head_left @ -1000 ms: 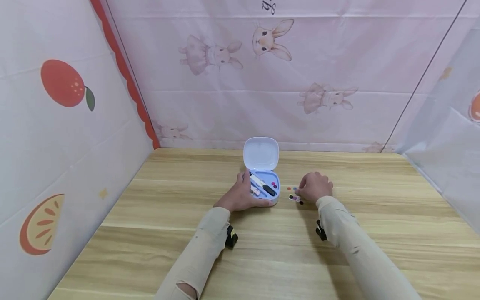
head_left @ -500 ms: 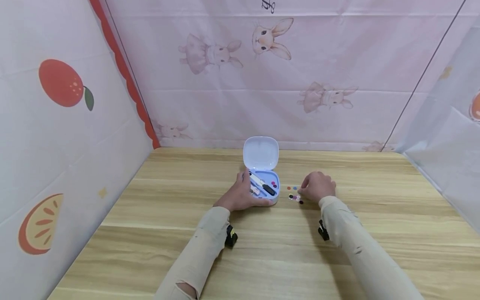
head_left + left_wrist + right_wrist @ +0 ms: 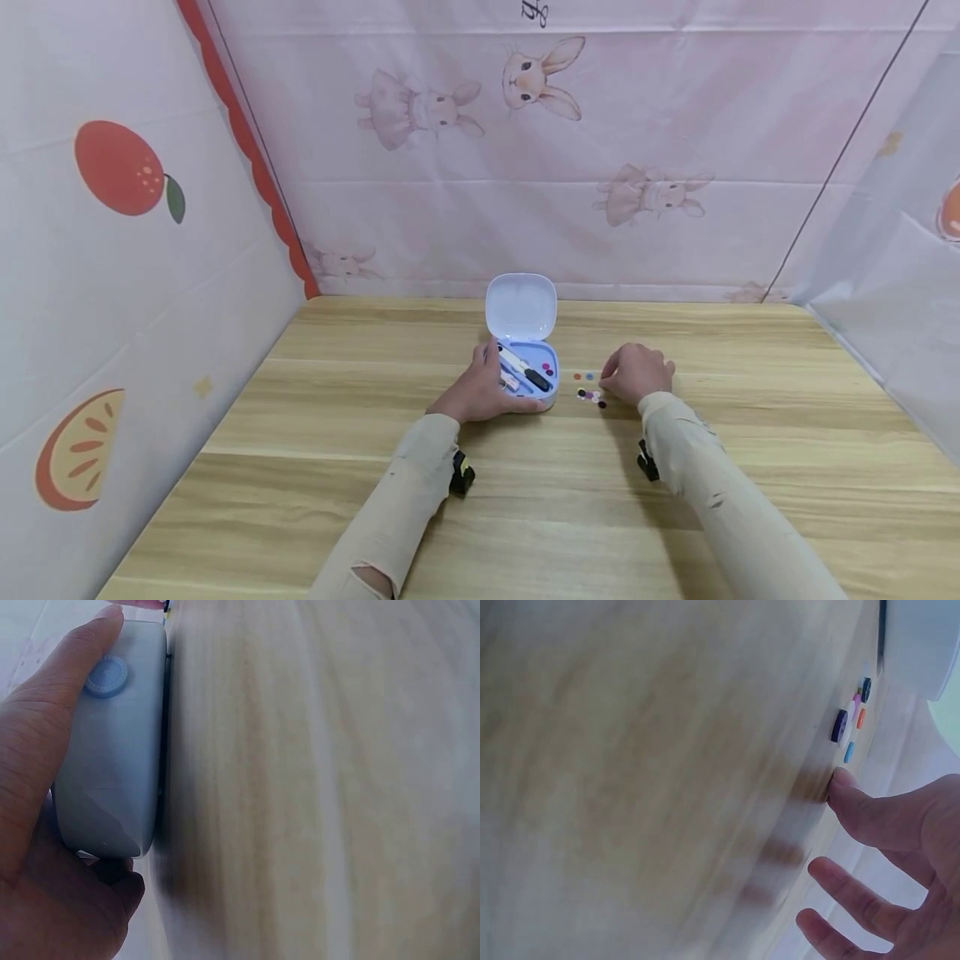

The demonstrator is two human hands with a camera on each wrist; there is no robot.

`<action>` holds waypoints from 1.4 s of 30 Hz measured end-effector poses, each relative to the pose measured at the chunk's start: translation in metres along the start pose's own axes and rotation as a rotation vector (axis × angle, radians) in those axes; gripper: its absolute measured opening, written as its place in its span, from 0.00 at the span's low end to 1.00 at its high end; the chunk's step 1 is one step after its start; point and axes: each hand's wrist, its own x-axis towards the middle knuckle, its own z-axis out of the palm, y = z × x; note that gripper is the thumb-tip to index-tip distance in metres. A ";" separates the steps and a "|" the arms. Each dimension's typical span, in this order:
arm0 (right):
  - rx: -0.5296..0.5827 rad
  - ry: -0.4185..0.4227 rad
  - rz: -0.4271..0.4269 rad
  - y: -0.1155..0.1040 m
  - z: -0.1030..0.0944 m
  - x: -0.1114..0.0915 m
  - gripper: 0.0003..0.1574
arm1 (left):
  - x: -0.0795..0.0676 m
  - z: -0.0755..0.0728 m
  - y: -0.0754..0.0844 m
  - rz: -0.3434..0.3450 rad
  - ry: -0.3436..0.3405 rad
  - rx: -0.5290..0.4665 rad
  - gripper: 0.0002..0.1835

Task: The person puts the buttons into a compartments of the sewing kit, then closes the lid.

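A small blue sewing kit box (image 3: 546,393) stands on the table with its pale lid (image 3: 521,307) raised. My left hand (image 3: 480,389) grips it from the left and front, and in the left wrist view the thumb lies along its wall near a round blue catch (image 3: 106,676). Inside are a white tool with a black end (image 3: 536,380) and two dark pink and purple buttons (image 3: 547,367). Right of the box, my right hand (image 3: 636,373) has its thumb tip at the table beside several loose buttons (image 3: 589,396). Whether a button is between thumb and forefinger is hidden.
An orange button (image 3: 577,377) and a blue button (image 3: 589,377) lie apart from the small cluster. The wooden table (image 3: 540,517) meets a pink rabbit-print cloth (image 3: 450,217) at the back, with printed cloths at both sides.
My right hand has shifted slightly to the right, away from the blue button, which now shows fully. The left hand and the box have stayed in place.
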 end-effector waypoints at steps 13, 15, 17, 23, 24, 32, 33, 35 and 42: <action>-0.050 0.034 -0.069 0.002 0.001 0.002 0.06 | -0.003 -0.001 0.003 -0.007 0.001 0.001 0.77; -0.056 0.032 -0.076 0.002 0.002 0.003 0.05 | -0.003 -0.001 0.003 -0.006 0.002 0.000 0.76; -0.061 0.031 -0.078 0.002 0.002 0.003 0.03 | -0.003 -0.001 0.003 -0.003 0.003 -0.002 0.76; -0.072 0.038 -0.093 0.003 0.003 0.002 0.02 | -0.002 -0.001 0.001 0.005 0.008 0.004 0.76; -0.073 0.039 -0.097 0.003 0.003 0.002 0.03 | -0.002 -0.001 0.001 0.004 0.008 0.004 0.76; -0.097 0.037 -0.119 0.001 0.002 -0.001 0.07 | -0.002 0.000 0.001 0.008 0.007 0.001 0.76; -0.104 0.034 -0.121 0.001 0.002 -0.001 0.08 | -0.002 0.000 0.001 0.006 0.006 0.003 0.76; -0.117 0.027 -0.123 0.000 0.003 -0.001 0.09 | -0.002 0.000 0.001 0.006 0.007 0.005 0.76; -0.147 0.002 -0.117 0.000 0.005 0.000 0.07 | -0.003 -0.001 0.002 0.011 0.010 -0.007 0.75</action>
